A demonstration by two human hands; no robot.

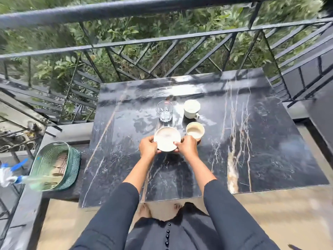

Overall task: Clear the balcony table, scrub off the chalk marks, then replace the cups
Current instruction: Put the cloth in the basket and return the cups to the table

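While held over the middle of the dark marble table (261,141), clamped at the rim by left hand (148,147) from nine o'clock and right hand (187,147) from three: wide cream cup (167,139). At its twelve, glass tumbler (164,110); at two, small cup (195,132); beyond, handled mug (191,109).

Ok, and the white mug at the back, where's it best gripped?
By the handle, which sticks out at the near right of the mug. Probably come in from the right: the glass stands to its left and the tan cup sits just in front.
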